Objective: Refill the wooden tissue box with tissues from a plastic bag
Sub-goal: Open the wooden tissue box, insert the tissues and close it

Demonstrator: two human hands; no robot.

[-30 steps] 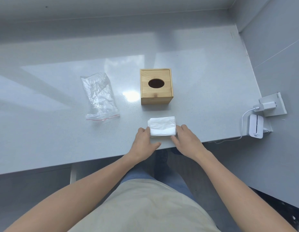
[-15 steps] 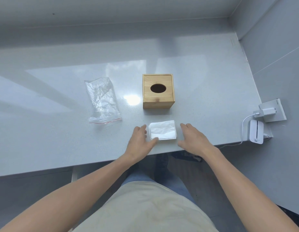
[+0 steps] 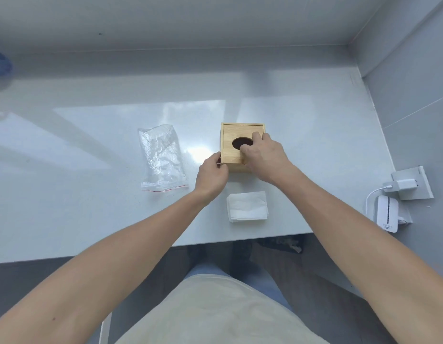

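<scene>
The wooden tissue box (image 3: 230,135) stands in the middle of the white counter (image 3: 91,214), its lid with a dark oval hole facing up. My right hand (image 3: 262,158) rests on the lid, fingers curled at the rim of the hole. My left hand (image 3: 211,176) touches the box's near left corner with its fingertips. A stack of white tissues (image 3: 247,206) lies flat near the counter's front edge, just in front of the box and between my arms. The clear plastic bag (image 3: 162,158) with a red zip strip lies flat and empty to the left.
Grey walls close the counter at the back and right. On the right wall hangs a socket plate (image 3: 414,186) with a white charger (image 3: 400,186) and cable, above a small white device (image 3: 386,217). The counter's front edge runs just behind the tissues.
Both hands have left the tissue stack and reached forward to the wooden box. The tissues stay where they lay near the front edge.
</scene>
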